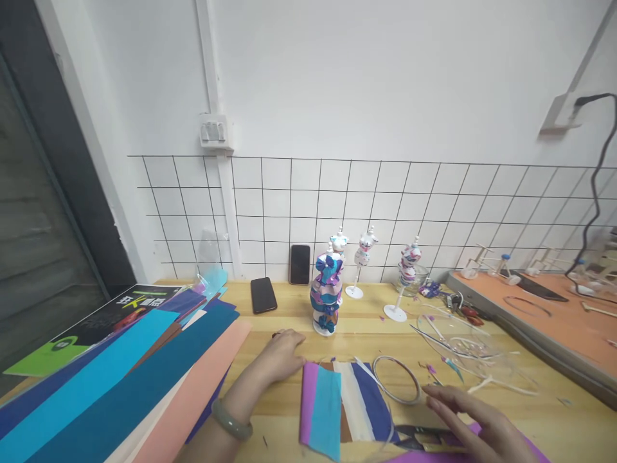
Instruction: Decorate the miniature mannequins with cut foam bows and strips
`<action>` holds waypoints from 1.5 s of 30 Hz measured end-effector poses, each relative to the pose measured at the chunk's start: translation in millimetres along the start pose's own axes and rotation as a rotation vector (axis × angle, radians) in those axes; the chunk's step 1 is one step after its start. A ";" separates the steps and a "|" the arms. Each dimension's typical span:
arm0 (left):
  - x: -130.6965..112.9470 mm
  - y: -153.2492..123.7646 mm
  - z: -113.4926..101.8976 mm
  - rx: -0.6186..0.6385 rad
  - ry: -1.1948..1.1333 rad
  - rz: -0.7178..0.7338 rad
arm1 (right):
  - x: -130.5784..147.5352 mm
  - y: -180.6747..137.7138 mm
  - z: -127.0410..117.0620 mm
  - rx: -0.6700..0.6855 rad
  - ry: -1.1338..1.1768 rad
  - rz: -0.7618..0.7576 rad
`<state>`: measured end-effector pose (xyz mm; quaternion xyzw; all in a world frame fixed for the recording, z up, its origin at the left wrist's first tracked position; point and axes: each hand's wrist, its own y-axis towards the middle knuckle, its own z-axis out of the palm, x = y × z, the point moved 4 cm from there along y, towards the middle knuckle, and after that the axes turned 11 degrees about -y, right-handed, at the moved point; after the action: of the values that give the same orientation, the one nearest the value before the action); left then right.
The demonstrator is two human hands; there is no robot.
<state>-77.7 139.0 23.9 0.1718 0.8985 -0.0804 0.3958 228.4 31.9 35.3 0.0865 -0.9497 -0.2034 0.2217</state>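
Observation:
My left hand (283,355), with a pale green bangle on its wrist, rests on the wooden table just left of a row of paper strips. Its fingers are loosely stretched and seem to hold nothing. Purple, light blue (326,408), brown, cream (354,402) and dark blue strips lie side by side there. At the right my right hand (477,418) hovers with fingers extended, the tips close beside a coil of pale wire (398,381). Partly under that hand lie scissors (419,437) on purple paper (434,457). A small dress form (328,296) in blue and purple paper frills stands beyond the hands.
Long coloured paper sheets (139,379) cover the left side. Two phones (264,296) are near the wall. More small dress forms (398,302) stand behind. Tangled clear tubing (463,341) and scraps lie right, before an orange board (544,308).

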 end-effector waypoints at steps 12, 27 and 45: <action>17.4 3.9 3.8 -0.007 -0.063 0.010 | 116.4 142.1 -63.8 -0.006 -0.194 -0.302; 25.8 7.2 4.2 -0.091 -0.311 0.000 | 161.4 241.7 -33.6 0.146 -0.464 -0.329; -12.1 8.5 4.0 -0.103 -1.640 -0.186 | 188.2 220.2 -45.1 0.200 -0.379 -0.340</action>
<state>-64.2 142.8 30.1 -0.0351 0.3375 -0.1714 0.9249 65.7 167.0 238.4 0.2268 -0.9614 -0.1557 -0.0069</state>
